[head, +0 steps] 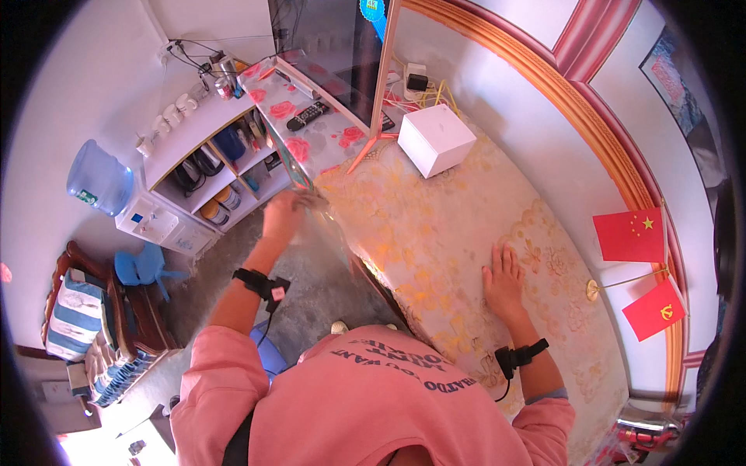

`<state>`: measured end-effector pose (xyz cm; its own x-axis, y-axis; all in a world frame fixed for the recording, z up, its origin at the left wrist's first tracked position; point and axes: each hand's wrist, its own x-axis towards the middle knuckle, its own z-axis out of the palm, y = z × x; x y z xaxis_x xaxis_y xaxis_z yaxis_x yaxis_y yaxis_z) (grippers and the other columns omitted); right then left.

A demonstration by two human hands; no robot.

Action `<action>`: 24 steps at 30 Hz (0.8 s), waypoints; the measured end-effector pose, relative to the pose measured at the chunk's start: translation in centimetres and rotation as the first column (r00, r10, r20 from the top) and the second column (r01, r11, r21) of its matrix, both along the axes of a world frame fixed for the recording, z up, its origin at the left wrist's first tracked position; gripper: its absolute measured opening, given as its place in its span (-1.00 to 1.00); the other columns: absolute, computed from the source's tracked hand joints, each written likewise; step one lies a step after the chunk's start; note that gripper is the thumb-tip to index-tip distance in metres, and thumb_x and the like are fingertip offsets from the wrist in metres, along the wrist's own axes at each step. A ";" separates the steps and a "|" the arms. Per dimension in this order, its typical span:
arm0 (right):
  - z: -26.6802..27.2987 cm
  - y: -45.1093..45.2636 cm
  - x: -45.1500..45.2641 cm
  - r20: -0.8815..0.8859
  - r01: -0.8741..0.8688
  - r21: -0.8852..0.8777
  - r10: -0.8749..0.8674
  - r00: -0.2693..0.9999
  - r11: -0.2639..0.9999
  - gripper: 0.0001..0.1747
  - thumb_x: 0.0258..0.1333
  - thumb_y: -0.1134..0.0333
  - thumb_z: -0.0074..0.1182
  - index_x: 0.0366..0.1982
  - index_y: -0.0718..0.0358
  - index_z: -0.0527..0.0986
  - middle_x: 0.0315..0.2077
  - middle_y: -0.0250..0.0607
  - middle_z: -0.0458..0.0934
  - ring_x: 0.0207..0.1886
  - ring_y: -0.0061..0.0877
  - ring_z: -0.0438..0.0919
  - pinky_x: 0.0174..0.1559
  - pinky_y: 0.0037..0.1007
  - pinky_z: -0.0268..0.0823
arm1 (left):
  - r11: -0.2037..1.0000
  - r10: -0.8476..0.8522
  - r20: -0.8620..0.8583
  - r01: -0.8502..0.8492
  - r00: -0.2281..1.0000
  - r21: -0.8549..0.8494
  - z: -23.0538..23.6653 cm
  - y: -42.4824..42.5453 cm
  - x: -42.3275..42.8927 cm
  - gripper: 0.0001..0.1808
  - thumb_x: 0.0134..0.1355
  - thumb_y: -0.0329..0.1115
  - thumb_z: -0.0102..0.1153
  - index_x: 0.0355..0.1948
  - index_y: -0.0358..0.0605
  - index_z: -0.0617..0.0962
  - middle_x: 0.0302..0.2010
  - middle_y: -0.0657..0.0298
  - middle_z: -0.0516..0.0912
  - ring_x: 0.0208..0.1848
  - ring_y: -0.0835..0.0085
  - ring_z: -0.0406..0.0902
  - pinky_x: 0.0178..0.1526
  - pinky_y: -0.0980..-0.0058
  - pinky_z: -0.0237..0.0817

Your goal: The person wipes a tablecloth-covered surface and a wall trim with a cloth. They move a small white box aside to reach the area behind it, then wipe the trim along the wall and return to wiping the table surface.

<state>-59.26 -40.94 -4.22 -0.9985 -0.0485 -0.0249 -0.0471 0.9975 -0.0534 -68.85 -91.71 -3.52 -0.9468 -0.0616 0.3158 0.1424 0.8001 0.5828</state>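
A pale tablecloth with gold flower patterns covers the long table in front of me. My right hand rests palm down on it, fingers spread and holding nothing. At the table's near left edge, my left hand is closed on the overhanging rim of the cover, which looks thin and partly see-through there. Motion blur hides the exact fingertip contact. Both wrists wear black straps with small cabled devices. Beyond my hands, a white box sits on the cloth beside the television's stand foot.
A television stands on a rose-patterned cover with a remote control. Cables and a black adapter lie behind the box. To the left are a shelf unit, a water dispenser and a blue plastic chair. Small red flags stand right.
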 end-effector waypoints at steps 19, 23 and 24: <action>-1.2 0.3 -0.6 -0.073 -0.029 0.040 0.032 0.997 0.999 -0.32 0.42 0.10 -0.18 0.44 0.24 0.12 0.46 0.08 0.06 0.50 -0.03 0.01 0.41 0.07 -0.12 | 0.848 -0.529 0.020 0.527 0.849 0.063 -3.1 7.7 12.7 -0.60 0.06 -0.59 0.07 -0.01 -0.17 0.50 0.20 0.03 0.51 0.33 -0.03 0.38 0.29 0.21 0.31; -0.8 0.2 -0.4 -0.062 -0.047 0.058 0.051 0.997 0.997 -0.31 0.42 0.09 -0.19 0.44 0.28 0.11 0.46 0.10 0.06 0.51 -0.02 -0.01 0.42 0.07 -0.13 | 0.993 0.008 0.329 -0.046 0.944 0.108 -2.1 5.7 8.7 -0.65 0.23 -0.48 0.07 0.06 -0.22 0.50 -0.01 0.02 0.63 0.06 0.15 0.59 0.07 0.33 0.39; -0.7 0.1 -0.4 -0.074 -0.058 0.047 0.061 0.995 0.997 -0.31 0.42 0.09 -0.19 0.44 0.29 0.11 0.46 0.10 0.06 0.51 -0.02 -0.01 0.42 0.07 -0.13 | 0.877 0.067 0.320 -0.209 0.945 0.433 -2.4 5.6 6.6 -0.68 0.29 -0.44 0.07 0.06 -0.23 0.51 -0.06 0.00 0.64 0.00 0.20 0.61 0.00 0.33 0.41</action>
<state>-59.69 -40.83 -4.94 -0.9930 -0.1087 0.0467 -0.1090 0.9940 -0.0027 -62.24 -86.16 -5.94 -0.9613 -0.2682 -0.0631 -0.1789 0.4334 0.8833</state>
